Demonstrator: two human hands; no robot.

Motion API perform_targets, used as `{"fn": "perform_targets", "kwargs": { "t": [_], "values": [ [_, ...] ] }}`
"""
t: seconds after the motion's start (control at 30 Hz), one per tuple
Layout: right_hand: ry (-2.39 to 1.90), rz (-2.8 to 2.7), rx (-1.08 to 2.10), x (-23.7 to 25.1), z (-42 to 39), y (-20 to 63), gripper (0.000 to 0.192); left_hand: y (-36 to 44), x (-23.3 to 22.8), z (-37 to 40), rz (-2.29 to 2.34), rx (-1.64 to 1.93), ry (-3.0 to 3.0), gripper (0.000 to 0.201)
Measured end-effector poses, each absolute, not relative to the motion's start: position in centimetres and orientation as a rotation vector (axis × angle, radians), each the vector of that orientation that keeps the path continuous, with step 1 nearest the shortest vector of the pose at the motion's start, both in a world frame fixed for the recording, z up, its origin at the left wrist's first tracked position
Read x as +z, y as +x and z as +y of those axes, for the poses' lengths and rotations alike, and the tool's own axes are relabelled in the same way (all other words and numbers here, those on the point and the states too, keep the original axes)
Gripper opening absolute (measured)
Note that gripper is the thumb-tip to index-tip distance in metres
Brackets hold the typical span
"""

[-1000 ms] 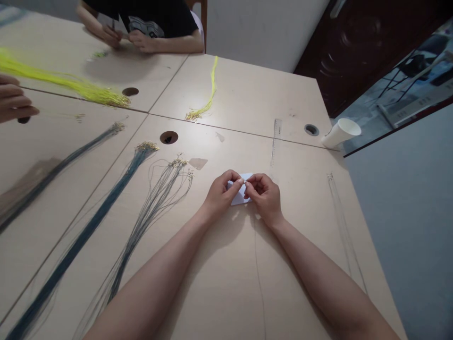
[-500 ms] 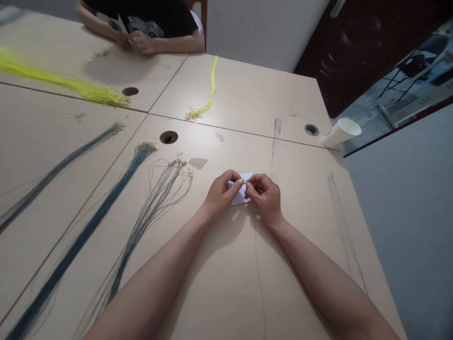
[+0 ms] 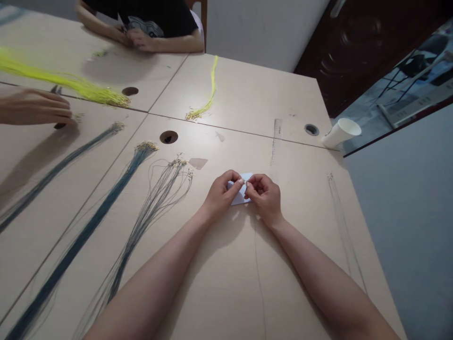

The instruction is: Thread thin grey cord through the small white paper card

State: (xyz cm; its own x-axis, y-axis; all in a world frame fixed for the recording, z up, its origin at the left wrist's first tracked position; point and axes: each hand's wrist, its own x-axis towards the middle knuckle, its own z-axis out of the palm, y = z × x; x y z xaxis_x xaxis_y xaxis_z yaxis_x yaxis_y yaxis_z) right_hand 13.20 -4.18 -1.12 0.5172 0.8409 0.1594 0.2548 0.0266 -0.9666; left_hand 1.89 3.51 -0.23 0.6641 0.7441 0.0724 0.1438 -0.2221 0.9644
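Over a small white card (image 3: 238, 197), my left hand (image 3: 226, 191) and my right hand (image 3: 264, 194) meet fingertip to fingertip, both pinched closed. A tiny pale piece shows between the left thumb and finger, too small to name. From below my right hand a thin grey cord (image 3: 259, 278) runs down the table toward me; its upper end is hidden by the fingers. Left of my hands lies a loose bundle of grey cords (image 3: 141, 212) with gold-coloured metal ends, beside a scrap of clear film (image 3: 198, 163).
Dark teal cord bundles (image 3: 106, 200) and yellow bundles (image 3: 71, 84) lie leftward. Beyond my hands are a clear ruler (image 3: 276, 141) and a tilted white cup (image 3: 341, 132). Cords (image 3: 341, 217) lie right. A co-worker's hand (image 3: 35, 107) holds a dark plier-like tool; another person sits opposite.
A co-worker's hand with a dark tool has come in from the left edge, near the cords there. Across the table, the person's hands have shifted slightly. My own hands look almost unmoved.
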Motion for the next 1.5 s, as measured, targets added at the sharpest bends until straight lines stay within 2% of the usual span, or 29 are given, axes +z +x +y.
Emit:
{"fn": "perform_targets", "kwargs": {
  "t": [1.5],
  "values": [
    [-1.454, -0.918, 0.708, -0.97, -3.99, 13.29, 0.009, 1.91, -0.12, 3.51, 0.738, 0.669, 1.756, 0.021]
  ]
}}
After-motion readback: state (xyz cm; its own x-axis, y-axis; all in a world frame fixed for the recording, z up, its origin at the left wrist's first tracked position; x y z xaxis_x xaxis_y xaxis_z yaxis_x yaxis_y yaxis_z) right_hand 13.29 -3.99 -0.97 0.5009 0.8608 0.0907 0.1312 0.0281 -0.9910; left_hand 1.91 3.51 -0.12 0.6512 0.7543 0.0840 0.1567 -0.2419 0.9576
